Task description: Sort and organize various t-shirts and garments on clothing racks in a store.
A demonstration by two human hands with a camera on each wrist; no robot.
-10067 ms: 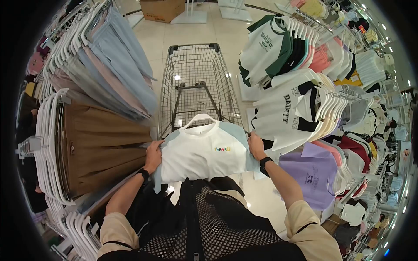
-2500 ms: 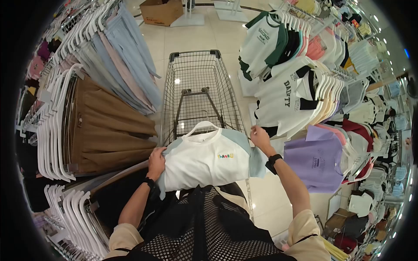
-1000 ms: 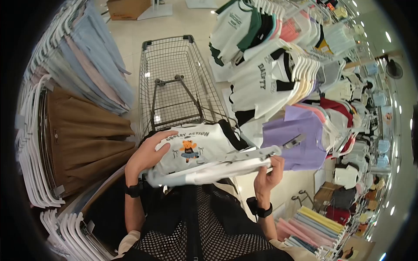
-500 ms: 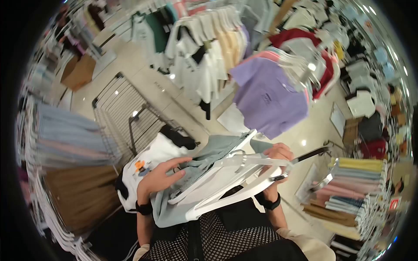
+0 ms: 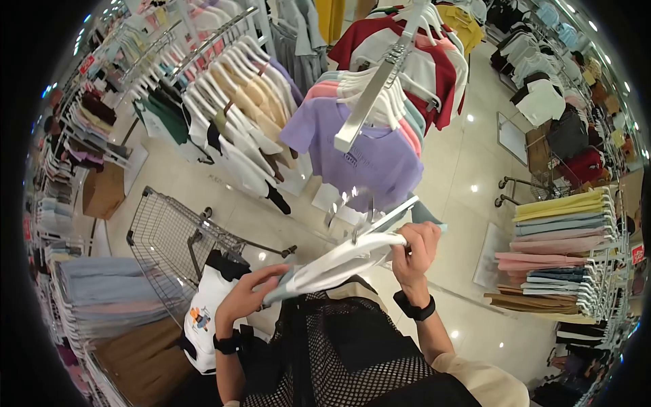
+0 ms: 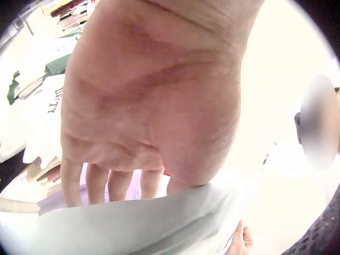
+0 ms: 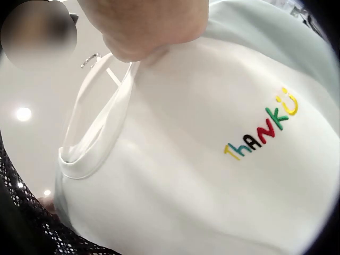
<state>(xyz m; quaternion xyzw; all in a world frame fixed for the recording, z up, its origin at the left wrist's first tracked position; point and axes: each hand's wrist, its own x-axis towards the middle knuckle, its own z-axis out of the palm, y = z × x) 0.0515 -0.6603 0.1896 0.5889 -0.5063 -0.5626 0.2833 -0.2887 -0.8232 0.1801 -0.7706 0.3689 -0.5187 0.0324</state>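
Note:
A white T-shirt [image 5: 325,268] with pale blue-green sleeves hangs on a white hanger [image 5: 376,241], seen almost edge-on in front of the chest. Its colourful "ThankU" lettering [image 7: 260,127] shows in the right wrist view. My right hand [image 5: 415,254] grips the shirt at the shoulder by the hanger. At the other shoulder, my left hand [image 5: 247,298] rests with extended fingers against the sleeve [image 6: 133,226], the fingertips hidden behind it. A purple T-shirt [image 5: 366,159] hangs on a rack straight ahead, beyond the held hanger's hook.
A metal rack arm [image 5: 369,102] points toward me above the purple shirt. To the left stands a shopping cart [image 5: 169,237], with a bear-print white shirt [image 5: 211,302] near its handle. Folded-over trousers [image 5: 556,244] hang at right; brown trousers [image 5: 139,356] hang at lower left.
The head view has swung right, so the purple shirts' rack now lies ahead and the cart at left. The shirt was lifted off the bear-print one and turned edge-on.

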